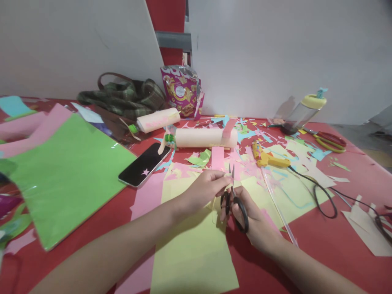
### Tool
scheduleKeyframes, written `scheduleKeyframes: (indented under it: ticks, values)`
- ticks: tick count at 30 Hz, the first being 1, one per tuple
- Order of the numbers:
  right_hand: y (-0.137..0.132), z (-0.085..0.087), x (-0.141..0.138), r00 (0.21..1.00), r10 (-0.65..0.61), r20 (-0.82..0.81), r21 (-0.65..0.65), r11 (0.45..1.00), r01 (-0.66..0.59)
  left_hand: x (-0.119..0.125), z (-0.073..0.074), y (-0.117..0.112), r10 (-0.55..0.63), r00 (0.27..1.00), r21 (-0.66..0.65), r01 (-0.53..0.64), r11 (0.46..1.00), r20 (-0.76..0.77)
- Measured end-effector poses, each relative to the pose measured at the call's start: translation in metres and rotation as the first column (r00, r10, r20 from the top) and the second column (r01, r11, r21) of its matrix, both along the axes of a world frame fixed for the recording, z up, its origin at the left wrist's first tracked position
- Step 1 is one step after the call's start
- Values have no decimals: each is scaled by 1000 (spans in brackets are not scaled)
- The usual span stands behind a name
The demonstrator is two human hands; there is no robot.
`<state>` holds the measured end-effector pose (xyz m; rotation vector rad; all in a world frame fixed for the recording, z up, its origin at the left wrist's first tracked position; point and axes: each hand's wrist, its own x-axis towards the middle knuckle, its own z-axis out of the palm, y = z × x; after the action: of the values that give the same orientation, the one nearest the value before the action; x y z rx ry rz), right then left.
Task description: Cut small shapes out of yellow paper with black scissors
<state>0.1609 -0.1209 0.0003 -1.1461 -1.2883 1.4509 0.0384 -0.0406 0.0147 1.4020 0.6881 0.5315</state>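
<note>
My right hand [249, 214] grips a pair of black-handled scissors [241, 212], blades pointing away from me and slightly apart. Close against the blades, my left hand [211, 185] pinches a small pale yellow piece of paper [228, 187]. Part of that piece is hidden by my fingers. Both hands are above a pale yellow sheet of paper [192, 253], which overlaps a pink sheet [143, 220]. Beyond my hands lies a paper-wrapped tube [202, 138] with a green end and a pink strip over it.
A phone [143, 165] lies left, beside green sheets [67, 171]. A yellow glue gun [271, 159] with a black cord is at right, near a clear bottle [301, 116] and red-and-yellow-handled scissors [330, 141]. Behind stand a snack bag [183, 92] and a plaid bag [122, 96]. Paper scraps litter the red table.
</note>
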Motion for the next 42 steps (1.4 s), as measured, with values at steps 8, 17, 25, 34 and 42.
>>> scheduleKeyframes:
  ticks: [8,17,25,34,42]
  values:
    - [2,0,-2,998,-47,-50,-55,997,44,1,5,0,15,997,24,-13,1000,-69]
    - [6,-10,1,940,-267,-213,-38,964,265,-1,7,3,-53,992,21,56,998,-117]
    - [12,-11,6,877,-430,-216,-83,903,422,-8,6,6,-334,889,57,369,928,-314]
    - [11,-9,4,887,-403,-226,-90,915,393,-9,6,10,-374,858,125,440,889,-353]
    - [10,-10,4,907,-373,-198,-91,928,362,-9,8,11,-224,899,169,304,938,-377]
